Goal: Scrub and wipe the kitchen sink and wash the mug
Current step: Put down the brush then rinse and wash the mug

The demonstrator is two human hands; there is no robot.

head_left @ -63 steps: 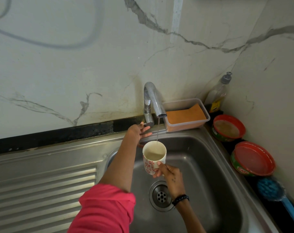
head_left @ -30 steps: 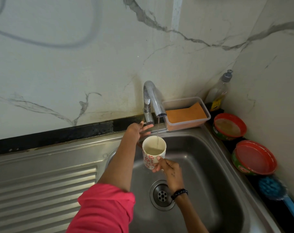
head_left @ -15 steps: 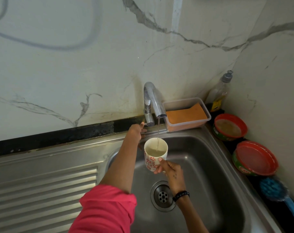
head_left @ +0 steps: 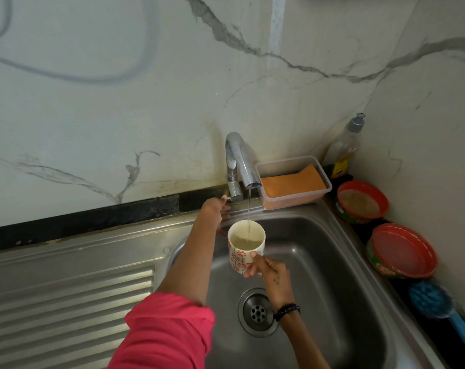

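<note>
Right hand (head_left: pixel 269 270) curled round the mug (head_left: pixel 246 245), holding it upright over the sink (head_left: pixel 332 262) basin, below the tap (head_left: pixel 240 161) at the back edge; thin stream of water falling into the mug. Left hand (head_left: pixel 214 209) reaching to the tap base, fingers touching its handle; grip not clear. Drain (head_left: pixel 257 312) just below the right wrist.

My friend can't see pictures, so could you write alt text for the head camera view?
A right hand holds a patterned mug under a thin stream from the tap, above a steel sink. The left hand reaches to the tap's base. A sponge tub, soap bottle, two red bowls and a blue brush line the right ledge.
</note>
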